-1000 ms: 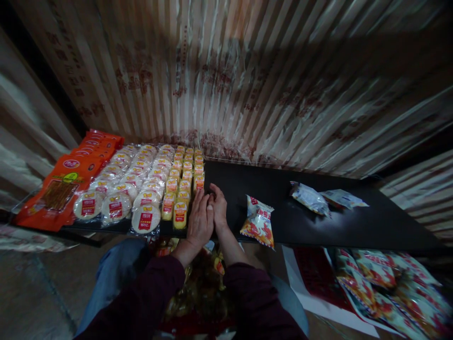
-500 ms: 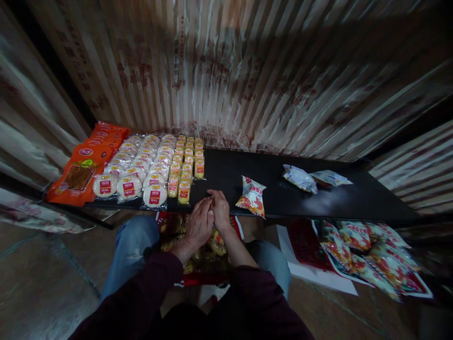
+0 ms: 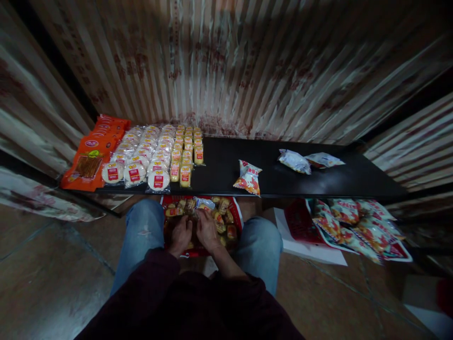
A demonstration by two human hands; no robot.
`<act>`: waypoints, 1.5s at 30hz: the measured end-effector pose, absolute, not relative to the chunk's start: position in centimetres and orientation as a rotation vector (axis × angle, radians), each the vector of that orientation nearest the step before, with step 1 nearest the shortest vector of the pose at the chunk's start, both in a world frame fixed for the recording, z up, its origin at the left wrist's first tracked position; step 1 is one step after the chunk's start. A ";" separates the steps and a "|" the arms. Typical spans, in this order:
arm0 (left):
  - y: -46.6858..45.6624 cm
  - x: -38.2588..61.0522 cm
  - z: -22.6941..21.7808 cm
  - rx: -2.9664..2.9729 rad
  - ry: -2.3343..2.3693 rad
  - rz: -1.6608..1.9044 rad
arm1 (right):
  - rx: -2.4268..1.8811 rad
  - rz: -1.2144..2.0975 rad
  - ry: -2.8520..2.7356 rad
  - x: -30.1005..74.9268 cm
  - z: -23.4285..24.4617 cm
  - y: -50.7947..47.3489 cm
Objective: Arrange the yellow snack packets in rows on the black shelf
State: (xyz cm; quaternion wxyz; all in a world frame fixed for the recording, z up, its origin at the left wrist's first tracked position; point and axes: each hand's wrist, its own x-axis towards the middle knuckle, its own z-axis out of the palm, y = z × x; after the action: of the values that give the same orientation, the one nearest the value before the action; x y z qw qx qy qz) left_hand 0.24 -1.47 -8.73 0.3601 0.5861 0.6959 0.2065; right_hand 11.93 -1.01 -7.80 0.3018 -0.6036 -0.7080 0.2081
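Note:
Both hands are low inside a red-rimmed bag [image 3: 239,212] of small wrapped snack cakes [image 3: 219,218], between the knees and below the shelf's front edge. On the left side of the bag, my left hand [image 3: 181,233] has its fingers curled down among the cakes; shadow hides what they grip, if anything. Beside it, a little apart, my right hand [image 3: 207,229] has bent fingers close to a white and blue packet [image 3: 204,203]. Whatever lies in those fingers is too dark to name.
The black shelf [image 3: 222,165] carries orange snack bags [image 3: 88,160], rows of round rice crackers [image 3: 158,179], yellow wrapped cakes [image 3: 185,175], a chip bag [image 3: 248,177] and two white packets [image 3: 294,161]. At lower right, a tray [image 3: 403,252] holds several chip bags. Striped curtains [image 3: 219,71] hang behind.
My hands were together at the shelf's front edge. They have moved down and apart, into the bag. The view has tilted slightly, and the white and blue packet now shows in the bag.

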 end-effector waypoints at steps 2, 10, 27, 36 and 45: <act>-1.2 0.1 -9.0 1.502 1.779 0.505 | -1.657 0.614 -1.932 11.8 -8.3 -1.2; -1.8 0.7 -8.6 1.591 1.698 0.447 | -1.808 0.661 -1.888 12.7 -8.8 -0.8; -1.0 0.2 -10.3 1.341 1.679 0.856 | -1.226 1.166 -1.388 11.9 -8.8 -0.3; -0.2 -0.3 -10.2 1.198 1.652 1.064 | -1.386 1.043 -1.450 12.3 -8.2 -0.2; -1.5 0.2 -8.1 1.520 1.612 1.016 | -1.638 1.110 -1.326 13.1 -6.3 -0.6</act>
State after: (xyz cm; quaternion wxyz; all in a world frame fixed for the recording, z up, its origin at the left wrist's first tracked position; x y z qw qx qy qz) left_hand 0.24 -1.50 -8.09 0.3448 0.5852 0.6209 0.3914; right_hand 13.05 -0.56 -6.29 0.3705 -0.6388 -0.5171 0.4329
